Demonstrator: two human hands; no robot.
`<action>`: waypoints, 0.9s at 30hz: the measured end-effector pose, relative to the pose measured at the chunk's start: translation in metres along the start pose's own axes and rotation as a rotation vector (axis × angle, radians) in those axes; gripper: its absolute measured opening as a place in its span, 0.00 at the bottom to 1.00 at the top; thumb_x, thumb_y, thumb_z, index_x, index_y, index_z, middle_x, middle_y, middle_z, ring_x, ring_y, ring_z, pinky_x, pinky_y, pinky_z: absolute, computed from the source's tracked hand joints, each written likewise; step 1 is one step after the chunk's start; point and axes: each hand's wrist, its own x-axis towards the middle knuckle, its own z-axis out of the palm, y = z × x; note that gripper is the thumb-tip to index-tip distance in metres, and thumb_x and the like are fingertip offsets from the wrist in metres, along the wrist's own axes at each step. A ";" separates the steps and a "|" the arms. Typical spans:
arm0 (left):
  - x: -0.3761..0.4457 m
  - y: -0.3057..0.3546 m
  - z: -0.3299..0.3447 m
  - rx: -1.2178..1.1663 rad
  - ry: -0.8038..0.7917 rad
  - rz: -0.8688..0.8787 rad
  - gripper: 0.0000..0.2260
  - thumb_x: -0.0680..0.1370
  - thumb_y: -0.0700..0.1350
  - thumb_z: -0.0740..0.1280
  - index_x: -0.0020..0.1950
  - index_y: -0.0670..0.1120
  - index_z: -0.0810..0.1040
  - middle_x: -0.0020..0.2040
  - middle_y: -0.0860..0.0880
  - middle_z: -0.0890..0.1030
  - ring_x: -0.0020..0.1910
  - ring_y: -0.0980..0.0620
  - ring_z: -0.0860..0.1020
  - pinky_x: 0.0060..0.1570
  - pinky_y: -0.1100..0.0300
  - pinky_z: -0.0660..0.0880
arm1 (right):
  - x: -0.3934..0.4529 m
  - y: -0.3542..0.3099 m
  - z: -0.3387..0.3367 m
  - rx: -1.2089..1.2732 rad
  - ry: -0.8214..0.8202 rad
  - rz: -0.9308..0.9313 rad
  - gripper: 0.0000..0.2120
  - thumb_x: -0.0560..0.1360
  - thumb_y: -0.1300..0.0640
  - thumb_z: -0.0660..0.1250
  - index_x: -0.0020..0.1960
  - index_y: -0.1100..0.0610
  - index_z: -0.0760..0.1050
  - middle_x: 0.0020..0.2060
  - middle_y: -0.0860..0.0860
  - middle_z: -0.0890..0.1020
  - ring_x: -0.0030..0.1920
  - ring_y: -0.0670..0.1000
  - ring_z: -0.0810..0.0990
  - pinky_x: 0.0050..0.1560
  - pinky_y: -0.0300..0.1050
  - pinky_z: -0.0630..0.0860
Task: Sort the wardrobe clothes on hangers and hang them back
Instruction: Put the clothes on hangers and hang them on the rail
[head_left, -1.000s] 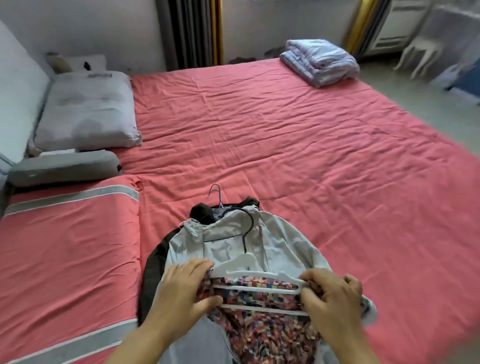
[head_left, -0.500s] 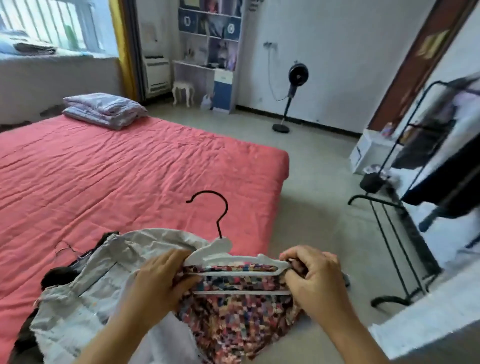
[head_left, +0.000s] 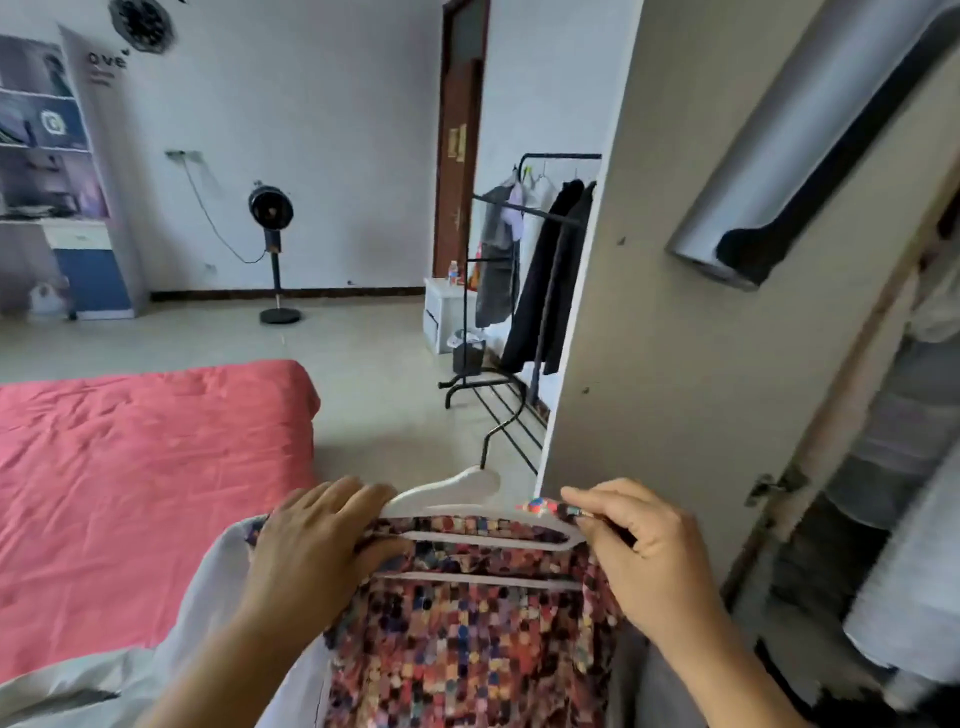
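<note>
Currently we are holding a white hanger (head_left: 467, 488) level in front of us, with a multicoloured checked garment (head_left: 467, 634) draped on it and hanging down toward the bottom of the frame. Our left hand (head_left: 311, 540) is gripping the hanger's left shoulder, fingers lying over the top and thumb curling beneath the fabric. Our right hand (head_left: 644, 551) is pinching the right end of the hanger together with a fold of the garment. The hanger's black hook (head_left: 501, 428) is standing upright just beside the edge of the open wardrobe door (head_left: 675, 312), not touching it as far as we can tell. A pale grey garment (head_left: 208, 613) is trailing below our left forearm. The red bed (head_left: 145, 493) is lying to the left. Farther back, a black clothes rack (head_left: 535, 218) is carrying dark coats, and a standing fan (head_left: 271, 208) is sitting near the far wall.
</note>
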 end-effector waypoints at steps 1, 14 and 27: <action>0.013 0.011 0.005 -0.023 0.004 0.026 0.22 0.78 0.66 0.47 0.48 0.53 0.74 0.35 0.55 0.78 0.31 0.50 0.78 0.31 0.68 0.64 | 0.001 0.002 -0.015 -0.008 0.013 0.009 0.12 0.69 0.67 0.70 0.49 0.55 0.84 0.40 0.40 0.81 0.42 0.40 0.79 0.43 0.26 0.70; 0.161 0.177 0.066 -0.422 0.026 0.399 0.15 0.67 0.65 0.61 0.38 0.55 0.65 0.30 0.59 0.71 0.35 0.55 0.69 0.33 0.78 0.54 | -0.006 0.000 -0.252 -0.262 -0.184 0.351 0.13 0.68 0.37 0.66 0.52 0.26 0.74 0.50 0.28 0.79 0.54 0.30 0.76 0.51 0.26 0.71; 0.256 0.384 0.130 -0.767 -0.092 0.688 0.25 0.67 0.72 0.60 0.51 0.54 0.74 0.43 0.57 0.75 0.43 0.52 0.76 0.43 0.61 0.68 | -0.050 0.038 -0.356 -0.805 0.295 0.598 0.06 0.74 0.54 0.69 0.44 0.57 0.79 0.34 0.52 0.81 0.36 0.51 0.79 0.40 0.52 0.77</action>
